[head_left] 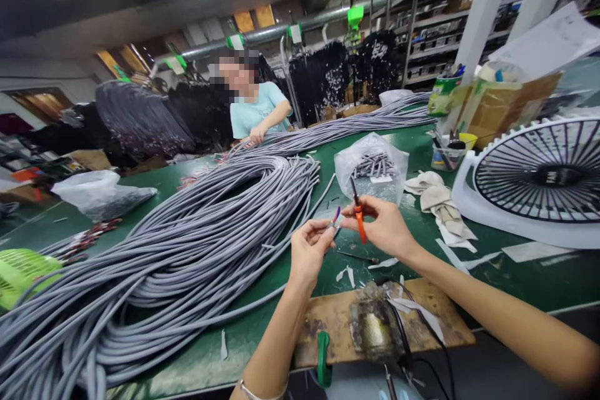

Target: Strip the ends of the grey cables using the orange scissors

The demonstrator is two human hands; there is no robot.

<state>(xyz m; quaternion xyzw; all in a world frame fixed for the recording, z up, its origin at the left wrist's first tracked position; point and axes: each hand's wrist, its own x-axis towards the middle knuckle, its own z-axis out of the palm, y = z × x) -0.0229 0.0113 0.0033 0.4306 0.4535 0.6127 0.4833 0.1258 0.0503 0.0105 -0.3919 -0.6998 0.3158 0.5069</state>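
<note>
In the middle of the head view, my left hand (311,249) pinches the end of a grey cable, from which thin red and blue wires (336,215) stick up. My right hand (382,225) is just to its right, with an orange-handled tool (359,220) held in it. The tool's dark, narrow end points upward; its exact kind is unclear. The right thumb and fingertips come close to the wire ends; whether they touch them cannot be made out. Left of my hands lies a large coil of grey cables (206,231) on the green table (281,325).
A clear bag (398,165) of short grey pieces lies beyond my hands. A white fan (539,175) and crumpled cloth gloves (435,197) lie to the right. A soldering pot (375,325) sits on a wooden board (323,331) close to me. Across the table, a person (257,109) handles cables.
</note>
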